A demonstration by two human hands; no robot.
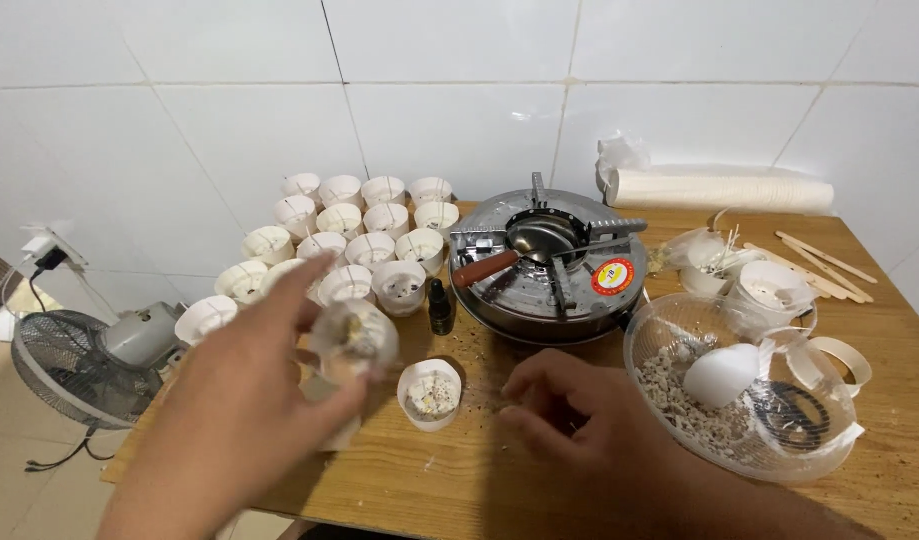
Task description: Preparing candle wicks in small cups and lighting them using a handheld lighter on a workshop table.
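Wooden worktop (480, 480) against a white tiled wall.

Gas stove (546, 262), round, metal, at centre back; a small ladle with a red-brown handle (488, 267) lies across the burner, handle pointing toward the near left.

Clear plastic bowl (740, 395) at right holds pale flakes and an upturned white cup.

Cluster of white paper cups (365, 235) at back left, most with wicks standing in them.

Left hand (245, 400) raised above the worktop's near left edge. Its grip pinches a small paper cup (355, 340) between thumb and fingers, cup tilted and motion-blurred; contents cannot be read.

Right hand (570, 415) rests low on the worktop, fingers curled loosely, tips close together; cannot tell whether anything is pinched.

Single filled paper cup (431, 393) stands upright on the worktop between the two hands, just right of and below the held cup. Left hand is nearer to it.

Small dark dropper bottle (441, 307) stands upright behind that cup.
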